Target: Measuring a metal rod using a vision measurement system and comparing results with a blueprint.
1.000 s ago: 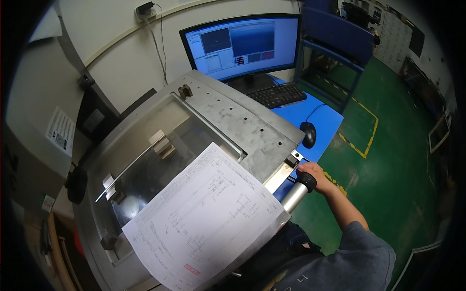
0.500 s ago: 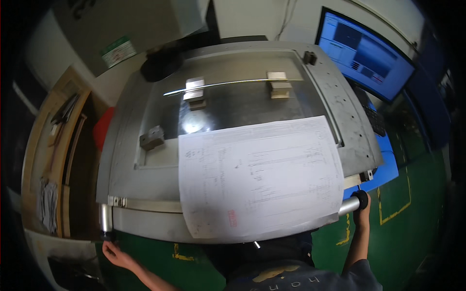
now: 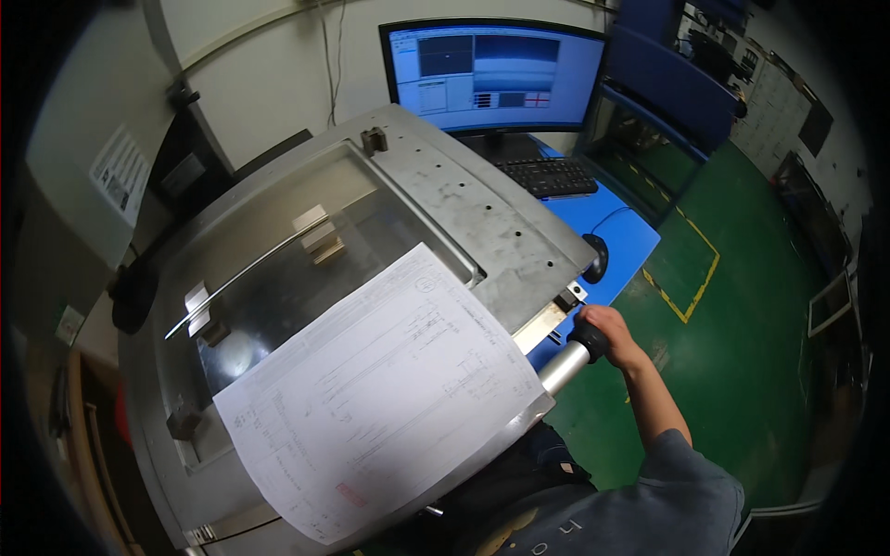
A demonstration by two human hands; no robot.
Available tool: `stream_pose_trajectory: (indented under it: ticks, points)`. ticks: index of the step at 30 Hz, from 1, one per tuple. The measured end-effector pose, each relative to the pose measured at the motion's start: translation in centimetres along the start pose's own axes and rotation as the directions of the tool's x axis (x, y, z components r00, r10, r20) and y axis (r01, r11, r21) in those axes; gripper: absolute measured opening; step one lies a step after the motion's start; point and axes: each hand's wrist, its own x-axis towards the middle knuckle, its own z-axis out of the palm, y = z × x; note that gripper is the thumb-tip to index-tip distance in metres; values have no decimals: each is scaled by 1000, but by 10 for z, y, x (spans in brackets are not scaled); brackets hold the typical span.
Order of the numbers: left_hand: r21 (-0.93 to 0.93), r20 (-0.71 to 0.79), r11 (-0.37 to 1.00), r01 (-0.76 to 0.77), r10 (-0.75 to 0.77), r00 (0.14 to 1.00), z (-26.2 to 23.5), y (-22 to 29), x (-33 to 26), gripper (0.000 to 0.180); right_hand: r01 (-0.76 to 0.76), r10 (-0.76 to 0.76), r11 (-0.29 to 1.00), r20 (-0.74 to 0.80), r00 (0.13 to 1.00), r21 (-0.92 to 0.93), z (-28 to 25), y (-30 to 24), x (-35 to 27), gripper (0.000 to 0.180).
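My right hand (image 3: 610, 335) is closed round a black knob (image 3: 590, 340) at the end of a silver cylinder (image 3: 563, 369), which sticks out from the right front corner of a grey metal measuring stage (image 3: 468, 208). My left hand is out of view. A printed drawing sheet (image 3: 371, 398) lies over the stage's front part and hangs past its front edge. Behind it, a thin metal rod (image 3: 255, 268) rests across two stepped metal blocks, a right block (image 3: 318, 235) and a left block (image 3: 204, 317), on the glass plate (image 3: 269, 315).
A dark block (image 3: 184, 421) sits at the glass's near left corner, another block (image 3: 374, 141) at its far corner. Beyond the stage, a blue table (image 3: 607, 222) bears a lit monitor (image 3: 496, 79), black keyboard (image 3: 547, 176) and mouse (image 3: 596, 259). Green floor (image 3: 667, 371) with yellow lines lies right.
The view has turned to the right, so the stage appears rotated and the monitor nearer the middle. My left hand has gone out of view. My right hand is still on the knob.
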Motion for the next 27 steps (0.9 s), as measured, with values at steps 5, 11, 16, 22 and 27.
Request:
stream_pose_trajectory:
  ticks: [5, 11, 16, 22, 27]
  points:
    - [29, 35, 999, -32, 31, 999, -3, -1, 3, 24, -132, 129, 987, 33, 991, 91, -4, 12, -19, 28]
    - [-126, 46, 992, -2, 8, 999, 1, -4, 2, 24, -65, 65, 984, 5, 998, 169, -8, -9, -17, 31]
    - [-109, 46, 993, 39, -34, 998, 2, -4, 4, 24, -91, 91, 993, 9, 996, 78, 1, 6, 1, 27]
    - [-41, 74, 998, 54, -51, 996, -4, -12, 10, 22, -136, 102, 949, 132, 986, 284, -13, 3, -28, 29]
    - [-161, 84, 982, 97, -84, 993, -2, -3, 5, 20, -80, 85, 990, -45, 995, 115, -2, -8, -3, 32]
